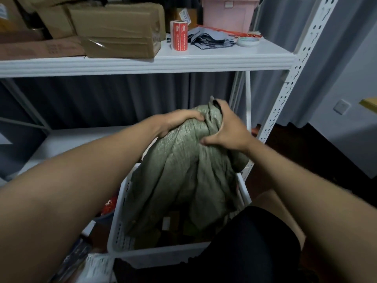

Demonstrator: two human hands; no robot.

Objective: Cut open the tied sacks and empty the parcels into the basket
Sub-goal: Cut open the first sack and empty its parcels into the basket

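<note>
Woven green sack (179, 172), hand-gripped, over basket (122, 237)

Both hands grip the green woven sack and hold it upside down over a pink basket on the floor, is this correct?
Not quite: the basket is white, not pink. The head view shows this; the only pink thing is the storage box up on the shelf. The rest stands: the left hand and the right hand both grip the green woven sack over the basket.
</note>
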